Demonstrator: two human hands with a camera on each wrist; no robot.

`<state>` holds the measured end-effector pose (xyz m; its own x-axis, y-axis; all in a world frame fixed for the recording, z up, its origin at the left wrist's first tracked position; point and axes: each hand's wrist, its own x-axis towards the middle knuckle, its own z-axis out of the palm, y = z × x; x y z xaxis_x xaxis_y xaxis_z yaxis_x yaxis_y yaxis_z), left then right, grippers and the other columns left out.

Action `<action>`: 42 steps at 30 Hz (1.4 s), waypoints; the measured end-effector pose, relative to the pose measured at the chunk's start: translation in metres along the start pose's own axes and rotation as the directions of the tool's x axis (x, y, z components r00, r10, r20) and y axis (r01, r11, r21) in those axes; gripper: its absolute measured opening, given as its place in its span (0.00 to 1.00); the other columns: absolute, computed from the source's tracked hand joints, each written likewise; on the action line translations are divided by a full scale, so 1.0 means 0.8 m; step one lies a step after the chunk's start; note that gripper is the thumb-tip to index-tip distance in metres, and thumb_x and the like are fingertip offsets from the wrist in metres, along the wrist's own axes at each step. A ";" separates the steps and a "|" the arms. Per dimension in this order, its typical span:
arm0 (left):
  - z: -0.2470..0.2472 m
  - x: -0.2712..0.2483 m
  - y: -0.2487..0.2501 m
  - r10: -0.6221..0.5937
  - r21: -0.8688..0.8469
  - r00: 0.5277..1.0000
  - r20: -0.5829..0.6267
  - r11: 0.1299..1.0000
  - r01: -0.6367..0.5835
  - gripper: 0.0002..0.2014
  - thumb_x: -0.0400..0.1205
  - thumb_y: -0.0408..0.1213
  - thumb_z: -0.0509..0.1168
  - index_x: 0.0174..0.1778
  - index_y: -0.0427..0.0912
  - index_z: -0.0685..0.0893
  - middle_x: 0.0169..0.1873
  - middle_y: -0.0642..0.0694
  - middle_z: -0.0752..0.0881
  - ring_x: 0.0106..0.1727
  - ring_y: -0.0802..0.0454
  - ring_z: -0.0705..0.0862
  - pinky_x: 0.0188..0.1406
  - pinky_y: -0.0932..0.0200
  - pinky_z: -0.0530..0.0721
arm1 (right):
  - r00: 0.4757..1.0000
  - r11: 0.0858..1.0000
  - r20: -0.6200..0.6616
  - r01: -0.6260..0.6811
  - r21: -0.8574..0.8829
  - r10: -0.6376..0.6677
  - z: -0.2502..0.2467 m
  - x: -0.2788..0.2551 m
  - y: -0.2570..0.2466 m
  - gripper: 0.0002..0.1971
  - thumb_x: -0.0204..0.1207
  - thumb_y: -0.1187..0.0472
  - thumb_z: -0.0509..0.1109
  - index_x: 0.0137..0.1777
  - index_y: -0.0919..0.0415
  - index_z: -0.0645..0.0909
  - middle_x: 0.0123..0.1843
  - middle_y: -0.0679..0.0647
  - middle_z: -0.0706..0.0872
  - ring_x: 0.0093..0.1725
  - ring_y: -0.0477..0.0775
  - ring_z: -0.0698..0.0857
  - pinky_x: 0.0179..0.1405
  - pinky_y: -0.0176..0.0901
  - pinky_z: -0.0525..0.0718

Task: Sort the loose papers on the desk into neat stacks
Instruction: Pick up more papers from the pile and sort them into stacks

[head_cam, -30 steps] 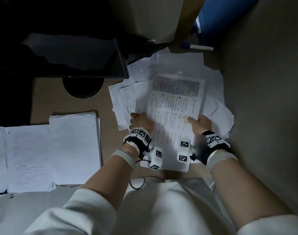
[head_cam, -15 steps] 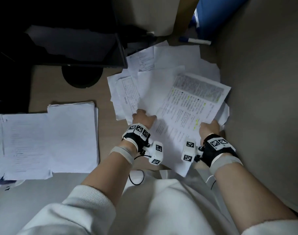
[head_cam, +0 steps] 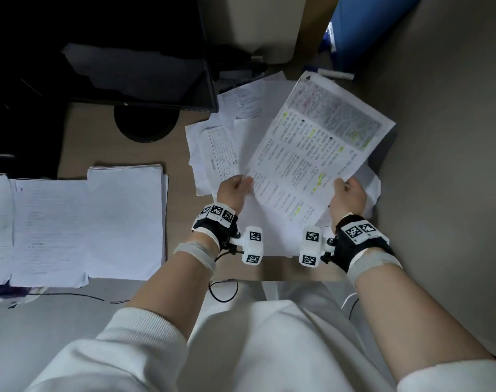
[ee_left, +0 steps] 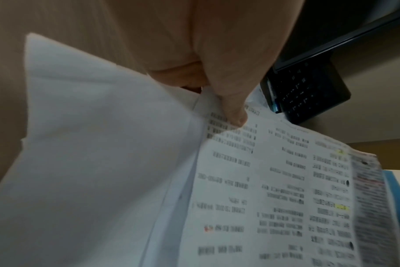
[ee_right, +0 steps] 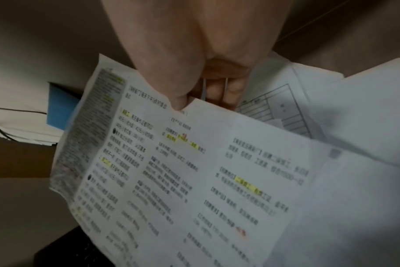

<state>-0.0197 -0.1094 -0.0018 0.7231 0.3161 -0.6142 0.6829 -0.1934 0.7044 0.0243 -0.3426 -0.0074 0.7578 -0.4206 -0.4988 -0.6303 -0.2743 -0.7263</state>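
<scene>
A printed sheet (head_cam: pixel 311 154) with yellow highlights and a grey text block lies tilted on top of a small bundle of papers, lifted over the loose pile (head_cam: pixel 221 145) at the desk's right. My left hand (head_cam: pixel 235 190) pinches the bundle's left edge, thumb on the print (ee_left: pixel 235 115). My right hand (head_cam: pixel 348 193) pinches the right edge, thumb on top (ee_right: pixel 178 101), fingers underneath. The sheet (ee_left: pixel 274 189) fills both wrist views (ee_right: pixel 194 171). Two squared stacks (head_cam: pixel 125 222) lie side by side at the left.
A black monitor (head_cam: pixel 128 52) on a round base (head_cam: pixel 145 123) stands at the back left. A marker pen (head_cam: pixel 335 75) and a blue folder (head_cam: pixel 362 29) lie at the back right. A grey partition wall (head_cam: pixel 453 165) closes the right side. A cable (head_cam: pixel 224 290) hangs at the desk's front edge.
Both hands have lifted the printed sheet and the papers under it and turned them clockwise, so the top now points to the back right.
</scene>
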 end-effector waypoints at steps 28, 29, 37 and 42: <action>0.001 0.107 0.020 -0.340 -0.055 0.940 0.013 0.939 0.340 0.31 0.74 0.48 0.75 0.69 0.37 0.75 0.58 0.46 0.85 0.55 0.45 0.85 0.50 0.53 0.85 | 0.896 0.908 0.333 -0.150 -0.391 0.292 0.094 0.062 -0.038 0.34 0.78 0.55 0.75 0.81 0.65 0.68 0.79 0.57 0.74 0.76 0.60 0.76 0.76 0.53 0.73; 0.000 0.105 0.017 -0.328 -0.073 0.945 -0.008 0.942 0.326 0.29 0.72 0.48 0.75 0.66 0.40 0.77 0.54 0.47 0.86 0.53 0.45 0.86 0.51 0.53 0.86 | 0.887 0.907 0.353 -0.147 -0.395 0.297 0.093 0.061 -0.033 0.35 0.78 0.57 0.75 0.82 0.64 0.67 0.79 0.57 0.74 0.76 0.60 0.76 0.77 0.55 0.73; 0.007 0.083 0.049 -0.115 -0.169 0.992 -0.044 0.980 0.106 0.14 0.63 0.47 0.72 0.44 0.55 0.84 0.44 0.52 0.89 0.50 0.48 0.86 0.49 0.58 0.85 | 0.963 0.974 0.165 -0.198 -0.111 0.214 0.048 0.064 -0.038 0.31 0.73 0.65 0.68 0.79 0.58 0.71 0.71 0.52 0.81 0.68 0.57 0.81 0.72 0.55 0.77; 0.027 0.084 0.087 -0.008 0.096 0.998 -0.067 0.995 0.015 0.28 0.63 0.55 0.65 0.62 0.59 0.88 0.78 0.49 0.74 0.78 0.46 0.68 0.78 0.46 0.67 | 0.985 0.981 0.067 -0.151 -0.123 0.160 0.026 0.088 -0.075 0.25 0.80 0.72 0.60 0.77 0.60 0.70 0.63 0.56 0.80 0.56 0.59 0.79 0.62 0.50 0.78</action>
<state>0.0789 -0.1219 -0.0015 0.7089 0.3789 -0.5949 0.7002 -0.2771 0.6579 0.1191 -0.3379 -0.0088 0.6565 -0.4000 -0.6396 -0.7537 -0.3120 -0.5785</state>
